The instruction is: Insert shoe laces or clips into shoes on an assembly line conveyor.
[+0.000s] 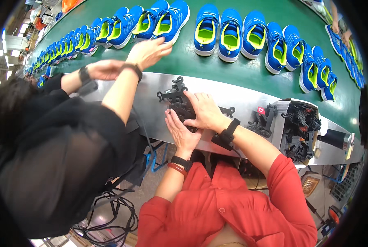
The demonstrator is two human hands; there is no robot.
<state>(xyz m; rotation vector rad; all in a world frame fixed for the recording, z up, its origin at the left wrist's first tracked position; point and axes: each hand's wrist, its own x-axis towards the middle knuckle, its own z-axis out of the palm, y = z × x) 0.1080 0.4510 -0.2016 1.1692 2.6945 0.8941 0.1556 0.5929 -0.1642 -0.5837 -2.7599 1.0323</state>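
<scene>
Both my hands are at a pile of black plastic shoe hangers with hooked ends, on the metal ledge of the table. My left hand is against the near side of the pile, its fingers pointing up along the hangers and its thumb toward my right hand. My right hand curls over the pile from the right, fingers and thumb around some of the hangers. The lower hangers are partly hidden by my hands. A single hanger end sticks out to the right, beyond my right hand.
Blue shoes with lime linings stand in rows on the green belt. To the right are loose hangers and a box full of hangers. A co-worker in black reaches a hand toward the shoes at left; another person's hands show far right.
</scene>
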